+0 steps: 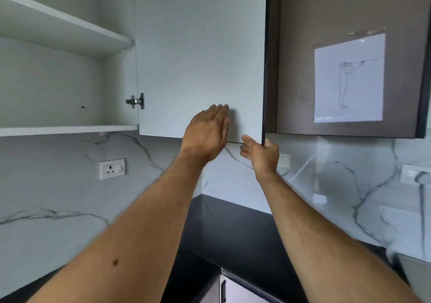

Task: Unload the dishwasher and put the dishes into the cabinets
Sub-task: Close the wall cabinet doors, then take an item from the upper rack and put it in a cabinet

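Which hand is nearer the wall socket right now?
Left. The left hand lies flat on the open cabinet door, up and right of the wall socket. The right hand grips the door's bottom corner, farther right.

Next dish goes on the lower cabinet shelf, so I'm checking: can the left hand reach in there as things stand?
Probably yes. The cabinet door is swung open, the left hand lies flat against it, and the lower shelf beside it shows nothing blocking.

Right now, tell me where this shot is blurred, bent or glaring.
Head view: wide-angle bending curves the cabinet shelves and flares both forearms; the left hand, flat on the open cabinet door, casts a soft shadow there; the right hand at the door's lower corner looks slightly smeared; glare streaks the marble backsplash.
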Tool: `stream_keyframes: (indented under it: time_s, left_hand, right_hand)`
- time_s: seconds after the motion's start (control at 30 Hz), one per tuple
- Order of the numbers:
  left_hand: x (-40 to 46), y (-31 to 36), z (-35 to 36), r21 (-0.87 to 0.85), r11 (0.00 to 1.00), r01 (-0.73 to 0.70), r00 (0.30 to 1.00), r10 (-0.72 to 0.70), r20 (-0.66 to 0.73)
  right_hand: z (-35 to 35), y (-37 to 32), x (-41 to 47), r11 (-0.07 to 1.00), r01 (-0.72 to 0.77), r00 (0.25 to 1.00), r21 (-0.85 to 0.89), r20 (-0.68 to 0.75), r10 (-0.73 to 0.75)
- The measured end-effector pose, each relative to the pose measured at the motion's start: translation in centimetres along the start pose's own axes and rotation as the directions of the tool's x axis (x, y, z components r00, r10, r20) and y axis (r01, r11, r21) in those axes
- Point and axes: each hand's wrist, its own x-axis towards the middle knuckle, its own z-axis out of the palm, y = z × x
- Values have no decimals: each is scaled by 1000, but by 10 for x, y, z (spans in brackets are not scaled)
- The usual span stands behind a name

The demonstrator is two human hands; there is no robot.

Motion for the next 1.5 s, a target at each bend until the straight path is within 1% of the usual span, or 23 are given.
stream_keyframes:
  time_s: [0.07,0.13,0.17,0.23,0.3,0.37,0.5,0.57,0.63,0.7,0.77,0.83,0.87,0.9,0.97,1.0,1.07,1.13,1.2,1.3,1.37,1.43,1.5]
  left_hand:
    - [2,-2,10,-35,999,-6,1000,5,-9]
    - [3,-5,20,-51,998,-20,1000,20,-2]
    - [3,-7,25,-63,998,-23,1000,23,5]
    - [4,-11,34,-89,996,-17,1000,20,24]
    - [3,-13,44,-108,994,-11,999,16,46]
    - [0,-15,52,-135,991,-2,998,10,58]
    - [-4,-18,66,-176,984,10,996,5,85]
    - [-7,-21,73,-205,979,17,996,2,91]
    - [-11,-21,82,-211,977,29,996,-10,87]
    - [-19,-21,93,-215,974,66,995,-48,87]
    - [-31,-16,103,-224,969,108,993,-94,73]
    - [-45,-12,111,-202,972,119,992,-111,51]
    - [-52,-10,116,-185,976,113,993,-105,49]
    - [-60,-7,121,-174,979,104,994,-95,57]
    - [-75,1,130,-163,983,85,995,-75,68]
    - [-84,7,133,-165,984,69,996,-59,68]
    - [-99,19,138,-177,984,34,999,-28,35]
    - [-115,32,140,-201,979,31,998,-21,51]
    - [-137,43,146,-269,962,38,995,-12,97]
    - [-177,60,162,-339,941,8,997,18,72]
    - [-201,75,172,-374,927,-7,997,35,69]
    - [-225,93,180,-413,911,-10,991,65,120]
    - [-247,111,186,-430,902,-41,977,126,170]
  right_hand:
    - [0,5,8,990,95,992,-109,-74,-103]
    - [-3,3,17,933,186,965,-306,-120,-232]
    - [-4,1,21,885,220,952,-410,-109,-287]
    - [-3,-4,30,791,249,939,-559,-60,-339]
    - [-2,-5,37,732,246,939,-635,-31,-342]
    - [-1,-6,40,706,228,947,-671,-16,-322]
    - [-9,-13,44,703,135,984,-698,8,-180]
    - [-14,-15,46,697,132,990,-705,60,-127]
    - [-20,-16,44,643,153,988,-750,117,-100]
    - [-25,-15,37,554,187,982,-811,163,-93]
    - [-34,-12,27,441,255,967,-861,216,-138]
    - [-47,-5,14,332,296,953,-895,253,-168]
    - [-55,0,9,262,307,946,-915,265,-185]
    - [-63,4,2,176,303,943,-937,268,-197]
    - [-79,15,-10,13,242,951,-970,235,-203]
    - [-88,22,-17,-41,201,957,-979,205,-204]
    - [-101,36,-30,-114,159,958,-981,181,-222]
    - [-115,49,-46,-135,132,958,-982,161,-237]
    - [-131,62,-64,-121,89,968,-989,115,-223]
    - [-161,79,-95,-88,39,978,-995,56,-201]
    - [-181,87,-116,-105,11,982,-994,31,-184]
    - [-203,92,-139,-130,-20,985,-991,3,-172]
    - [-226,95,-163,-158,-50,988,-986,-26,-151]
